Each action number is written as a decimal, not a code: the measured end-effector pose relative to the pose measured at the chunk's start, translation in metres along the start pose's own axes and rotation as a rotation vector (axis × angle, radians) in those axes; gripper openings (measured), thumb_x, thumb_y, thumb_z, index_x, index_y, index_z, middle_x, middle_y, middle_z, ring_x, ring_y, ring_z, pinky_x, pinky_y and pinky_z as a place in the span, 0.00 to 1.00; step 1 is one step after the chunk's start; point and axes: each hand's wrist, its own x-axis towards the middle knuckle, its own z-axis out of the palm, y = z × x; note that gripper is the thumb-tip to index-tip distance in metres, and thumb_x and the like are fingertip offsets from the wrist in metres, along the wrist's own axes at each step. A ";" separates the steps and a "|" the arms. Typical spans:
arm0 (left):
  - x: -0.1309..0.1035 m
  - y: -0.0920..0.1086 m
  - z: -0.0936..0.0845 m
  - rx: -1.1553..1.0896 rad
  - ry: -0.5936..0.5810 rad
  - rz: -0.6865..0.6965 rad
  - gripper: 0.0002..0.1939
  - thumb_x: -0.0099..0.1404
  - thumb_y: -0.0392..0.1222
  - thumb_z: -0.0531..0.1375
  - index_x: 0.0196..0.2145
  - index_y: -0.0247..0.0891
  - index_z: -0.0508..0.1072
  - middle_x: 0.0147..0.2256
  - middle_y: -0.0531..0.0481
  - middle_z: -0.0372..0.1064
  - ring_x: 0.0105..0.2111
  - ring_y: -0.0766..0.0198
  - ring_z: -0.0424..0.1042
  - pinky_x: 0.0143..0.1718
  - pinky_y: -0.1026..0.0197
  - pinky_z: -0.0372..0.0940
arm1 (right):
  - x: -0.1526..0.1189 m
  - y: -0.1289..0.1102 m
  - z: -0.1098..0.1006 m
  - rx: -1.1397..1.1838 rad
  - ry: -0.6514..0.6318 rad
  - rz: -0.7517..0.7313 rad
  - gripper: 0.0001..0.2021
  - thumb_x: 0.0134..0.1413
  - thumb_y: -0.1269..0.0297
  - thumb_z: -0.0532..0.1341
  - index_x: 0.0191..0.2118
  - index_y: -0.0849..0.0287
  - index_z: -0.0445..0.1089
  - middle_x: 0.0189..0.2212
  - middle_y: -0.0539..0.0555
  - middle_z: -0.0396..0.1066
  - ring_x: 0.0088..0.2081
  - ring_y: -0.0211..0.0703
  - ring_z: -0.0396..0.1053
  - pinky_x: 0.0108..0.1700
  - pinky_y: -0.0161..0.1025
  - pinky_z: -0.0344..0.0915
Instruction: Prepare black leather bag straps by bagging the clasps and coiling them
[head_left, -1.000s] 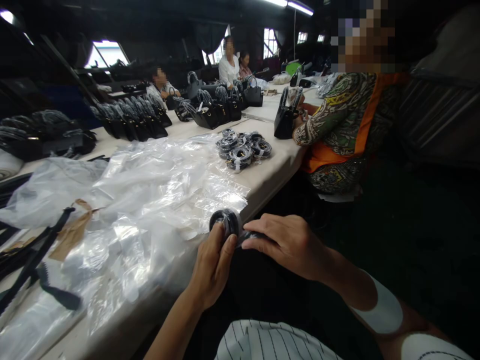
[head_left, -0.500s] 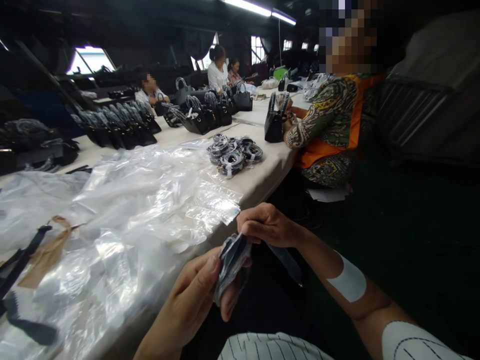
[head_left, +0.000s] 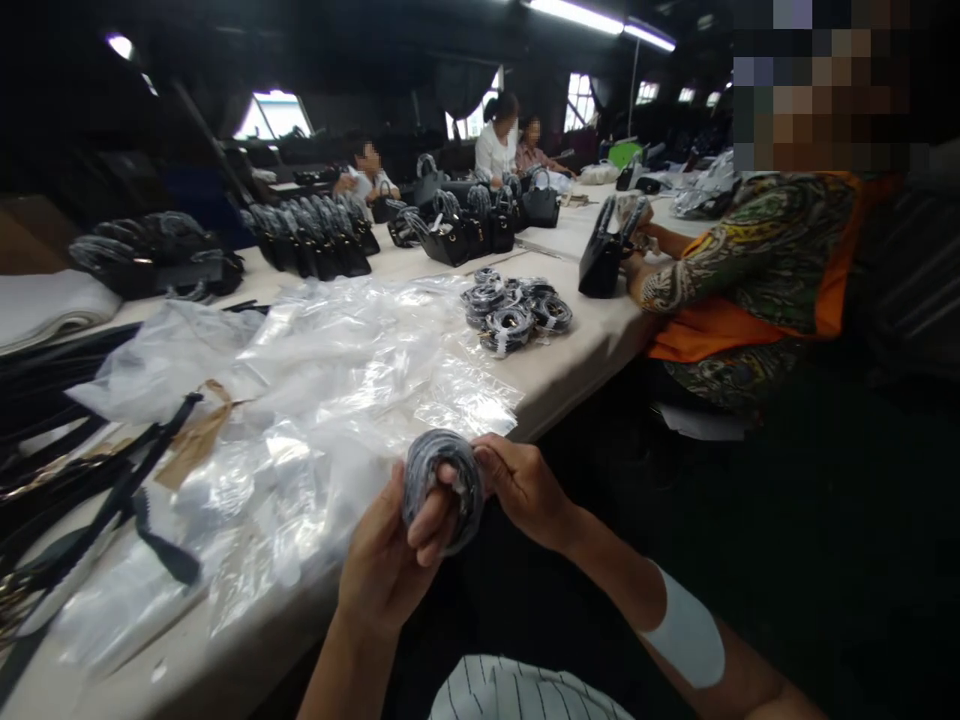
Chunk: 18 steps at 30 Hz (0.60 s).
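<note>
A dark bag strap (head_left: 427, 455), wound into a round coil and wrapped in clear plastic, is held up in front of me beyond the table edge. My left hand (head_left: 390, 560) grips the coil from the left, its fingers poking through the hole in the middle. At the coil's right side, the thumb and fingers of my right hand (head_left: 525, 490) pinch the edge; the exact bit between them is hidden. Farther up the table lies a heap of similar plastic-wrapped strap coils (head_left: 510, 320).
Clear plastic bags (head_left: 337, 380) cover the near table (head_left: 592, 350). Loose dark straps (head_left: 135, 480) and a brown paper strip (head_left: 196, 440) lie left. Black handbags (head_left: 307, 240) stand in rows behind. A co-worker (head_left: 780, 270) sits at right, handling a black handbag (head_left: 604, 255); others work farther back.
The strap coil has turned from edge-on to face me, and its loose hanging end no longer shows. My right hand has lowered to its right side. The view has swung left.
</note>
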 end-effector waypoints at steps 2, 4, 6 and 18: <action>0.000 0.010 0.004 -0.071 0.063 0.081 0.23 0.74 0.48 0.45 0.39 0.30 0.74 0.18 0.58 0.52 0.18 0.75 0.54 0.29 0.71 0.63 | 0.000 -0.004 0.020 -0.025 0.071 -0.012 0.17 0.70 0.57 0.48 0.52 0.61 0.67 0.31 0.53 0.71 0.33 0.40 0.70 0.38 0.37 0.67; -0.001 0.021 0.006 -0.090 0.103 0.157 0.24 0.75 0.47 0.44 0.39 0.29 0.74 0.19 0.56 0.55 0.19 0.73 0.56 0.31 0.69 0.66 | 0.002 -0.010 0.036 0.001 0.064 -0.034 0.18 0.71 0.60 0.47 0.59 0.58 0.62 0.43 0.57 0.72 0.44 0.43 0.71 0.49 0.40 0.67; -0.003 0.032 0.006 -0.092 0.142 0.255 0.24 0.75 0.47 0.44 0.40 0.28 0.74 0.21 0.55 0.57 0.20 0.73 0.57 0.31 0.69 0.66 | 0.008 -0.016 0.048 0.000 0.007 -0.081 0.19 0.68 0.62 0.52 0.62 0.56 0.59 0.54 0.57 0.67 0.56 0.47 0.65 0.60 0.43 0.61; -0.036 0.074 -0.017 -0.020 0.301 0.521 0.21 0.74 0.45 0.48 0.44 0.26 0.74 0.25 0.52 0.62 0.24 0.71 0.63 0.30 0.70 0.67 | 0.035 -0.015 0.094 0.177 -0.074 0.141 0.15 0.67 0.51 0.53 0.43 0.58 0.66 0.21 0.47 0.67 0.21 0.35 0.66 0.26 0.33 0.62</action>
